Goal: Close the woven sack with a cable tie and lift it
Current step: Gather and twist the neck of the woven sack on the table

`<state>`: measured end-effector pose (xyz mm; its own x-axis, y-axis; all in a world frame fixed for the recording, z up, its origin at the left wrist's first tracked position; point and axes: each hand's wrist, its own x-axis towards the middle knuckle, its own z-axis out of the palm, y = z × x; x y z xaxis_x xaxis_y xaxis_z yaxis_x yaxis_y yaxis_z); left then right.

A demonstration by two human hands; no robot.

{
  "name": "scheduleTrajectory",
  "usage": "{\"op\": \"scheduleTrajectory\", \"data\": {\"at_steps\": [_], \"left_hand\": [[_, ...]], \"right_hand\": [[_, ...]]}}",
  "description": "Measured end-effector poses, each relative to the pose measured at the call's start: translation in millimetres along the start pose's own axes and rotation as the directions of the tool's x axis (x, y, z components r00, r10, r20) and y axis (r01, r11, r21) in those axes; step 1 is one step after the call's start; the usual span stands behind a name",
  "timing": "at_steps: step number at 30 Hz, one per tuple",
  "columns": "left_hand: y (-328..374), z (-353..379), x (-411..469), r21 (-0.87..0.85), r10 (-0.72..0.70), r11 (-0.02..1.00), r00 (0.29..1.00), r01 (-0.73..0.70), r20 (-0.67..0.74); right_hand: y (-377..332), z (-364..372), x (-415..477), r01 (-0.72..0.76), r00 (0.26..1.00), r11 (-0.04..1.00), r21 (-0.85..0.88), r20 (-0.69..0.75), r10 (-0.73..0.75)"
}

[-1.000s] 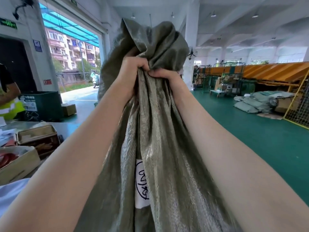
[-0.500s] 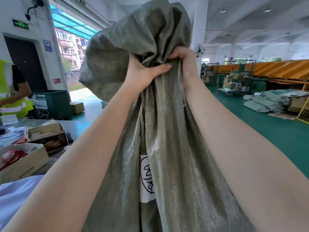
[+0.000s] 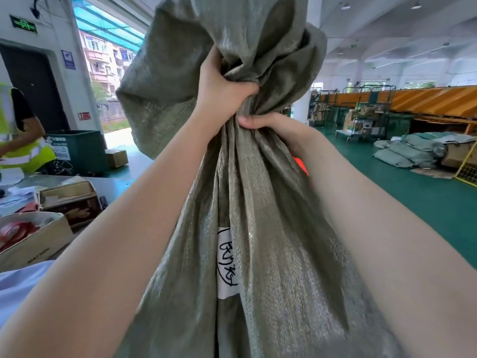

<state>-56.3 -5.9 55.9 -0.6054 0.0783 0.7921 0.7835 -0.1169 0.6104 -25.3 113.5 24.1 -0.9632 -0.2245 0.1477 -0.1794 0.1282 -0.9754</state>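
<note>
A grey-green woven sack [image 3: 260, 228] fills the middle of the view, with a white label bearing black handwriting on its front. Its mouth is gathered into a neck, and loose fabric flops out above. My left hand [image 3: 224, 89] is clenched around the neck high up. My right hand [image 3: 268, 124] grips the neck just below it, thumb towards me. A small orange-red thing [image 3: 300, 165] peeks out beside my right wrist; I cannot tell what it is. No cable tie is clearly visible.
To the left stands a grey table [image 3: 108, 183] with open cardboard boxes [image 3: 33, 239] and papers. A person in a yellow vest [image 3: 20, 148] works beside it, near a green bin [image 3: 77, 151]. Filled sacks [image 3: 402, 151] and trolleys sit on the green floor at right.
My right hand has dropped from beside the left hand to just below it on the neck. The left hand has tightened its grip, and the sack's loose top has risen in view.
</note>
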Motion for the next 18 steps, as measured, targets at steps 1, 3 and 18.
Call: {"op": "scheduleTrajectory", "data": {"at_steps": [1,3,18], "left_hand": [[2.3,-0.2,1.6,-0.015,-0.003,1.000,1.000,0.004,0.029],[5.1,-2.0,4.1,-0.019,-0.017,1.000,0.994,0.019,0.107],[-12.5,-44.7,-3.7,0.606,-0.622,0.704,0.733,0.369,0.276]], "right_hand": [[-1.3,5.1,0.8,0.032,0.999,0.999,0.026,0.008,-0.032],[-4.7,14.1,4.7,0.116,0.993,0.988,0.098,0.000,-0.117],[11.9,23.9,29.4,0.099,0.883,0.992,0.083,-0.466,-0.049]]}}
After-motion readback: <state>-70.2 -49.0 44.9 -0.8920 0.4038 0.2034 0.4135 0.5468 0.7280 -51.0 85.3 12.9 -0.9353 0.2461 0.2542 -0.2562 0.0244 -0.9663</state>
